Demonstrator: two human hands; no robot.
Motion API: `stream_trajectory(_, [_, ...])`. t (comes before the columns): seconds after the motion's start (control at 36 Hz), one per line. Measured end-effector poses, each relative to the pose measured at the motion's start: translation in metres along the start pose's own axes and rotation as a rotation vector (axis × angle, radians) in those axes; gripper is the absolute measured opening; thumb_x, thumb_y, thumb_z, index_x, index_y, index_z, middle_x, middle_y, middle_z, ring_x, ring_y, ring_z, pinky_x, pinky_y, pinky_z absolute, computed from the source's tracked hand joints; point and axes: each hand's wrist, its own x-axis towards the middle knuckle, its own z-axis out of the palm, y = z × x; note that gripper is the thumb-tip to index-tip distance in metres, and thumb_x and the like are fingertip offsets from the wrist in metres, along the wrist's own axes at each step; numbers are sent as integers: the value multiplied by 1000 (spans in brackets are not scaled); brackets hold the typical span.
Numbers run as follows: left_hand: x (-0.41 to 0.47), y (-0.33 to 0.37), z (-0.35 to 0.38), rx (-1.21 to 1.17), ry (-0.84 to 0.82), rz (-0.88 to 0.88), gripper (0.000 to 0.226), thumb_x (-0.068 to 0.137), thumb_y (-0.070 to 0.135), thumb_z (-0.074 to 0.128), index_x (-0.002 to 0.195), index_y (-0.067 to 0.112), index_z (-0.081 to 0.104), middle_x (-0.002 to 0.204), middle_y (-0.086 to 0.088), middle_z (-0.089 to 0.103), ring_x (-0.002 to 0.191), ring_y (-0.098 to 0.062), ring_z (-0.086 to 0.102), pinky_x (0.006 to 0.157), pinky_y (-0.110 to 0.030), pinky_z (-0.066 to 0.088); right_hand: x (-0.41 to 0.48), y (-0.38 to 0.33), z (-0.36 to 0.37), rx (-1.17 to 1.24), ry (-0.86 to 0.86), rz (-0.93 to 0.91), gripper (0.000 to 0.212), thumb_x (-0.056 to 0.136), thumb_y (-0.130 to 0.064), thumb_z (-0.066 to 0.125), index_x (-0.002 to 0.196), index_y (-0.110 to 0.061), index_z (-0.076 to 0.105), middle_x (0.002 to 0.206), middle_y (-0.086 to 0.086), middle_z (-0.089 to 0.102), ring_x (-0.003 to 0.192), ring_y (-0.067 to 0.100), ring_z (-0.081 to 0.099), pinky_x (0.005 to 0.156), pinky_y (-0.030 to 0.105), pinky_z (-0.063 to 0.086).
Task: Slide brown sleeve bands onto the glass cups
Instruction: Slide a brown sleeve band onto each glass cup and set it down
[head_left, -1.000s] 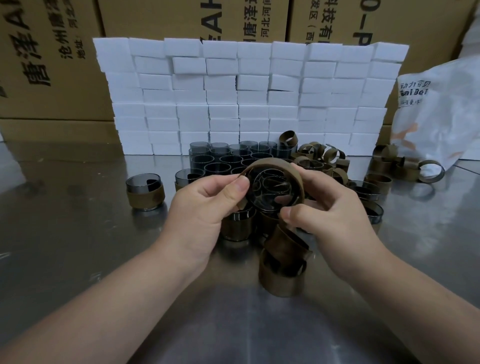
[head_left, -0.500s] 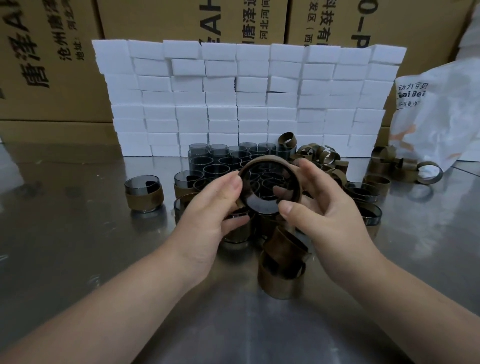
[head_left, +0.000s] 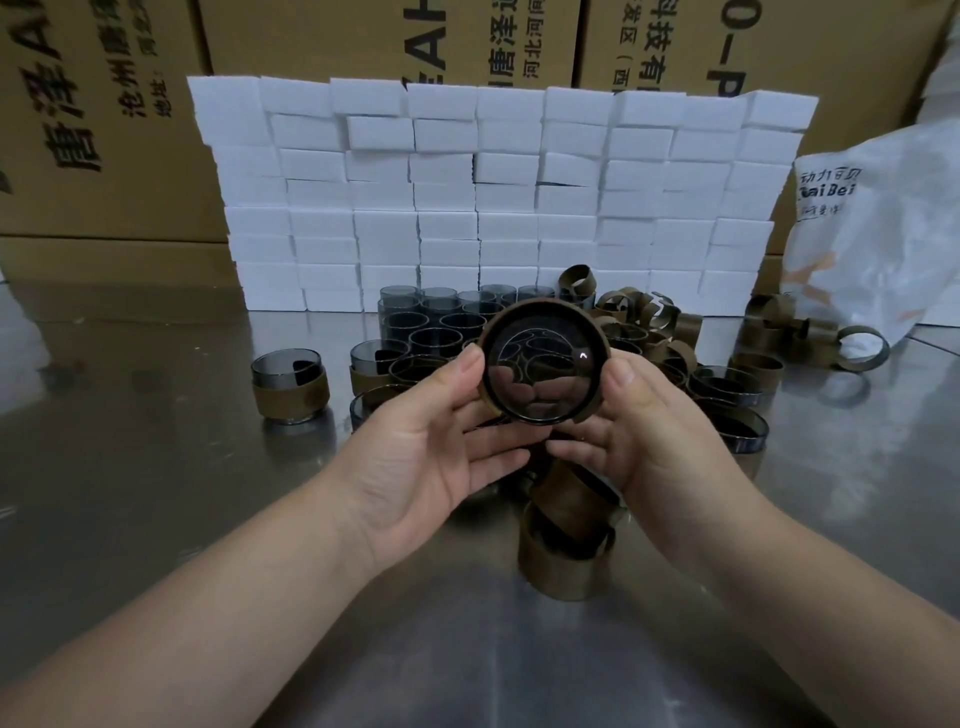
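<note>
Thumb tips pinch in from either side: left thumb (head_left: 470, 364) on the left edge of the brown sleeve band (head_left: 543, 305), right thumb (head_left: 619, 375) on its right edge, both pressed against it. The other fingers of both hands curl round behind and under, partly seen thru the glass, so each hand is closed on the piece, not spread. The band rings the glass cup (head_left: 543, 374), held up off the table and tipped on its side w/ one round end facing the camera. Whether that end is base or mouth is hard to tell thru the reflections. Left hand (head_left: 436, 447) and right hand (head_left: 660, 447) sit palms inward, nearly touching below the cup. Just under the hands, at the near edge of the pile, a couple of banded pieces (head_left: 566, 551) lie stacked, top one tilted. Behind the held cup, approx ctr, stands a cluster of bare dark cups (head_left: 431, 319). To its right is a heap of loose bands (head_left: 649, 317), w/ more loose ones (head_left: 815, 332) further right. Well apart on the left, one banded cup (head_left: 291, 389) stands upright alone, band round its lower half. All on a shiny metal table (head_left: 156, 493). At the back is a wall of white blocks (head_left: 493, 197), w/ cardboard cartons (head_left: 104, 119) behind it and a white plastic bag (head_left: 883, 234) at right.
</note>
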Motion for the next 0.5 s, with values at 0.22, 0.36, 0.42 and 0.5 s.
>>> stream_trajectory(0.22, [0, -2, -1, 1, 3, 25, 48, 64, 41, 64, 104, 15, 64, 103, -11, 70, 86, -21, 69, 63, -25, 55, 0, 0, -5, 1, -50, 2, 44, 72, -42, 55, 110, -19, 58, 108, 8, 69, 91, 21, 68, 70, 28, 52])
stream_trajectory(0.36, [1, -3, -1, 8, 5, 29, 47, 63, 40, 63, 103, 16, 67, 105, -12, 70, 85, -22, 68, 64, -26, 56, 1, 0, -6, -4, -62, 2, 45, 74, -40, 54, 112, -16, 57, 108, 9, 69, 89, 21, 68, 68, 25, 53])
stream_trajectory(0.42, [1, -3, -1, 11, 13, 18, 52, 60, 41, 64, 105, 15, 65, 105, -12, 69, 84, -21, 68, 64, -25, 56, 1, 0, -7, -4, -68, 1, 42, 75, -39, 55, 110, -16, 58, 105, 8, 70, 86, 19, 68, 66, 24, 52])
stream_trajectory(0.5, [2, -4, -1, 8, 16, 8, 54, 58, 41, 67, 104, 14, 66, 102, -12, 70, 82, -20, 68, 63, -25, 55, 1, 0, -9, 13, -89, 2, 37, 76, -37, 55, 107, -16, 60, 100, 8, 70, 83, 19, 68, 65, 24, 53])
